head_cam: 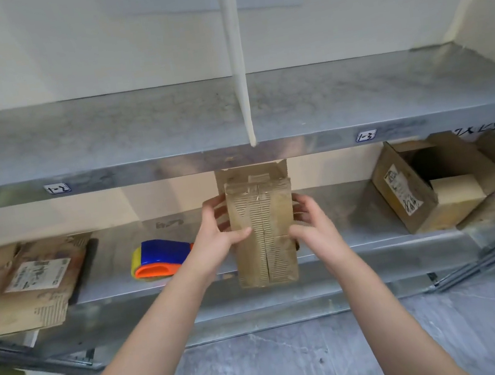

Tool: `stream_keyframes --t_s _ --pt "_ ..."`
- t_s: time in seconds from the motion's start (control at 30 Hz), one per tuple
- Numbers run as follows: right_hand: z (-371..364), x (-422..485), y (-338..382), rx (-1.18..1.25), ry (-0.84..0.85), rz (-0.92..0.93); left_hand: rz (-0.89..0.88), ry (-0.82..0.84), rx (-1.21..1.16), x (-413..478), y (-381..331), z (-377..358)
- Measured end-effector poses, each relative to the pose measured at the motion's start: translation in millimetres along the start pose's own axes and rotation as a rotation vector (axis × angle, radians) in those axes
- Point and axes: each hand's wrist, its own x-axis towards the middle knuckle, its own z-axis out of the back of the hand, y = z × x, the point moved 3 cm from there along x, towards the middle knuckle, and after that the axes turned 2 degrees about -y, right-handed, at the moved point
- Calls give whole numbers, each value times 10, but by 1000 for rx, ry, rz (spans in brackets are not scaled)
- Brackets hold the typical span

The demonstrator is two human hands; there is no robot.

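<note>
"Cardboard box [263, 226], where was it in the head view?"

"Held upright in front of the lower shelf [359, 235], between the tape dispenser [160, 258] on the left and the open boxes [413, 191] on the right. Its loose top flaps stood just under the lip of the upper shelf [141, 171]. Whether its bottom touched the lower shelf, I couldn't tell."

"And the hands?"

"One on each side. The left hand [217, 233] had its fingers curled round the left wall and its thumb across the front. The right hand [313, 225] mirrored it on the right wall. Both were gripping, neither was spread."

"Which step was that, would you say?"

"My guess was handling the box at the shelf, either setting it in or readying it for taping, since the top was open and the dispenser lay near."

"What did the next move call for?"

"Keeping the flaps clear of the upper lip, holding the box level with both hands, and aiming for the bare stretch of shelf. It also had to stay away from the flattened cardboard [26, 284] far left."
</note>
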Motion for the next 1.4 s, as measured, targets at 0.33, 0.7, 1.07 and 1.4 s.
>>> stream_keyframes --t_s 0.33,0.7,1.07,1.4 --pt "120 -163 236 43 -49 7 23 22 -202 -117 -156 -178" --pt "117 15 -249 -242 -6 82 -69 -15 -139 -37 398 -159" --pt "-292 210 -1109 -268 -54 -172 143 16 179 133 1223 -22" --pt "-100 110 -1001 -257 -121 -143 -328 5 1417 217 973 435"
